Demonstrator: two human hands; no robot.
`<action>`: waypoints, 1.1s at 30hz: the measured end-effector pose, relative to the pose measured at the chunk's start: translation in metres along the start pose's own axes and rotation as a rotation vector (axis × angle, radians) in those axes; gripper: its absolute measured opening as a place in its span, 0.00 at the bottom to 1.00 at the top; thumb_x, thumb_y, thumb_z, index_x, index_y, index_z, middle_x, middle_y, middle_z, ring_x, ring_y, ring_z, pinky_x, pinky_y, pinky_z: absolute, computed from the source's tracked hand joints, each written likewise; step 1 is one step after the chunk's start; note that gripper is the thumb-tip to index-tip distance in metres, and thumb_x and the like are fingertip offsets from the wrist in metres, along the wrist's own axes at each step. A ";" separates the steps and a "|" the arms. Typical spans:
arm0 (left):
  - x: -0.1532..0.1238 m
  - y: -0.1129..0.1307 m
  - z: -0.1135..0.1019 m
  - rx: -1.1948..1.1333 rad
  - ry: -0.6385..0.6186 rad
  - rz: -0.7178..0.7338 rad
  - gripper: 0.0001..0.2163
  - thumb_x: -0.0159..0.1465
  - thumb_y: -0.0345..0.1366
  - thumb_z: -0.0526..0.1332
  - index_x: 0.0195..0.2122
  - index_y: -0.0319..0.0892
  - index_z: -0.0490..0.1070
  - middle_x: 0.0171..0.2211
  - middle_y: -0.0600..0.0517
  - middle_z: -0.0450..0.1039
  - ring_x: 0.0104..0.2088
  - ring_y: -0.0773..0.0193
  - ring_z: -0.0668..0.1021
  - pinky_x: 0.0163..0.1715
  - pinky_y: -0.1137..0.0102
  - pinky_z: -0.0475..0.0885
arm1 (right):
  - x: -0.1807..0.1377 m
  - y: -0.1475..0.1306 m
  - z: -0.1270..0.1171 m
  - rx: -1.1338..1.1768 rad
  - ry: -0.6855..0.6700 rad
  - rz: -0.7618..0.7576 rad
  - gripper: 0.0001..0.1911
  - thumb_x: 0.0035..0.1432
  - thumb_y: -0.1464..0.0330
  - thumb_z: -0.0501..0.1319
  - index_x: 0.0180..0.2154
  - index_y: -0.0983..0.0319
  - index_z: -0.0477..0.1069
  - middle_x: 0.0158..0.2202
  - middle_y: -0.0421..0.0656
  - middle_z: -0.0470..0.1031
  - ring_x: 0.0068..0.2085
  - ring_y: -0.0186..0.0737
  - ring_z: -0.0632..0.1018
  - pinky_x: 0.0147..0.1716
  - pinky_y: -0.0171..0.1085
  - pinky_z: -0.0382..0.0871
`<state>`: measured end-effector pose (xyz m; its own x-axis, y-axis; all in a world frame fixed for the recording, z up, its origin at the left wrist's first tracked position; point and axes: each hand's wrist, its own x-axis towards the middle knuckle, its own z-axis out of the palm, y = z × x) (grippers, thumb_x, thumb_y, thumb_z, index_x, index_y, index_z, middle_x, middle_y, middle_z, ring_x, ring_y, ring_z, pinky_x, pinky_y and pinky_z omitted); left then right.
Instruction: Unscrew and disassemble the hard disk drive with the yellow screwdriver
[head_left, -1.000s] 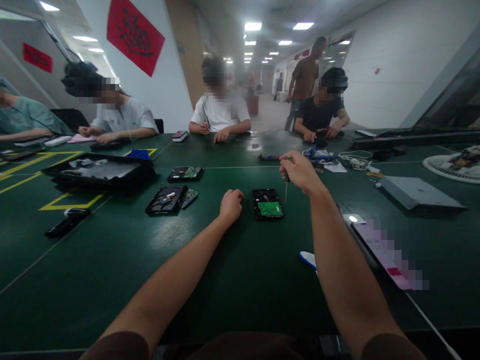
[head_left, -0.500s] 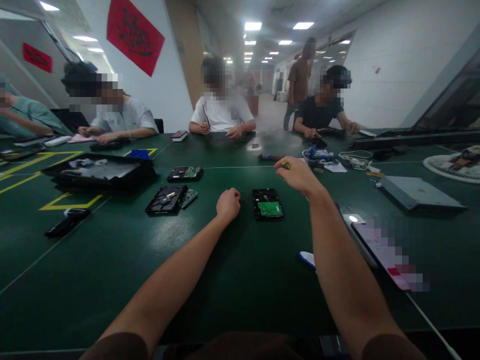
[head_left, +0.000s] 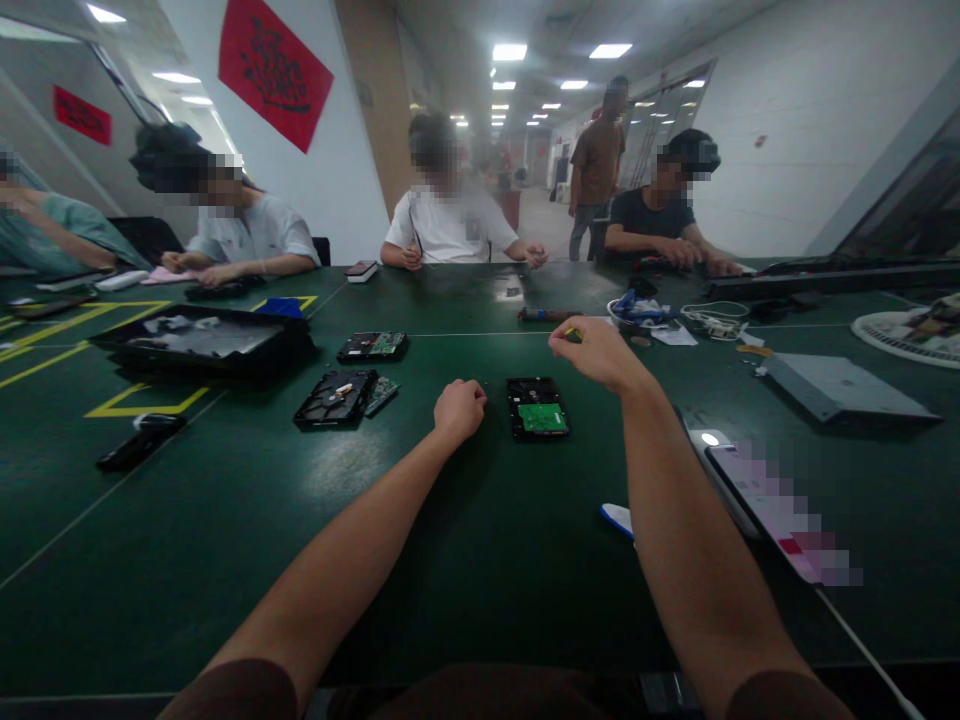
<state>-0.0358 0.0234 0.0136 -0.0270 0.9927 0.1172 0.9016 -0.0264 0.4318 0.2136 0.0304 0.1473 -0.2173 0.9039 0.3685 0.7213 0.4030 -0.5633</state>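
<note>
A hard drive with a green circuit board lies on the dark green table between my hands. Left of it, my left hand rests low with its fingers curled together; what they hold, if anything, is too small to make out. My right hand is raised beyond the drive's right side, closed around a small yellow-and-black tool mostly hidden by the fingers. Farther left are a second hard drive, a loose circuit board leaning by it, and a third drive behind.
A black tray stands at the left, with a black device before it. On the right lie a phone, a grey metal case and a white basket. A blue-and-white object sits by my right forearm. Several people sit opposite.
Both my hands stay almost in place; the view has shifted slightly. Across the table, the person in white has moved a hand rightward, and the person in black has brought both hands closer together.
</note>
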 end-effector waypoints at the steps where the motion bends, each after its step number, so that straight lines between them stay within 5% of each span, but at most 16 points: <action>1: -0.001 0.000 0.000 -0.036 0.012 0.004 0.05 0.69 0.35 0.62 0.40 0.44 0.78 0.46 0.44 0.77 0.48 0.53 0.77 0.43 0.65 0.70 | 0.000 0.001 0.001 -0.005 -0.013 -0.003 0.08 0.60 0.64 0.64 0.36 0.60 0.80 0.36 0.47 0.82 0.37 0.44 0.78 0.39 0.42 0.68; 7: -0.002 0.017 -0.008 -0.507 0.025 0.039 0.05 0.69 0.36 0.63 0.37 0.42 0.76 0.37 0.47 0.77 0.38 0.59 0.76 0.37 0.67 0.68 | 0.000 -0.002 0.005 -0.035 -0.241 -0.123 0.05 0.58 0.65 0.67 0.36 0.59 0.82 0.38 0.44 0.83 0.40 0.43 0.79 0.43 0.40 0.69; 11: -0.009 0.042 -0.020 -1.323 -0.232 0.038 0.11 0.64 0.42 0.69 0.35 0.40 0.74 0.29 0.52 0.72 0.30 0.66 0.73 0.30 0.71 0.66 | -0.001 -0.013 0.008 -0.030 -0.377 -0.189 0.07 0.57 0.65 0.68 0.38 0.58 0.82 0.37 0.42 0.83 0.38 0.42 0.79 0.39 0.38 0.68; 14: -0.017 0.056 -0.030 -1.569 -0.351 0.009 0.14 0.59 0.43 0.74 0.33 0.39 0.75 0.28 0.53 0.71 0.28 0.68 0.72 0.29 0.73 0.65 | -0.002 -0.021 0.011 -0.020 -0.355 -0.238 0.06 0.58 0.65 0.67 0.38 0.58 0.82 0.39 0.42 0.83 0.40 0.41 0.79 0.40 0.38 0.68; 23: -0.022 0.064 -0.040 -1.621 -0.301 -0.105 0.11 0.61 0.40 0.74 0.35 0.38 0.75 0.29 0.51 0.74 0.28 0.68 0.74 0.28 0.72 0.67 | -0.002 -0.030 0.020 -0.023 -0.237 -0.268 0.05 0.60 0.67 0.65 0.38 0.58 0.81 0.41 0.42 0.84 0.43 0.43 0.80 0.44 0.38 0.68; 33: -0.025 0.069 -0.032 -1.605 -0.235 -0.148 0.13 0.60 0.42 0.74 0.32 0.37 0.76 0.27 0.50 0.74 0.26 0.69 0.73 0.25 0.73 0.66 | -0.003 -0.029 0.019 -0.065 -0.258 -0.265 0.04 0.59 0.68 0.67 0.36 0.57 0.82 0.39 0.42 0.84 0.42 0.43 0.80 0.46 0.41 0.69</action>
<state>0.0132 -0.0070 0.0695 0.1307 0.9886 -0.0742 -0.4574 0.1265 0.8802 0.1805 0.0190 0.1488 -0.5546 0.7792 0.2920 0.6560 0.6253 -0.4226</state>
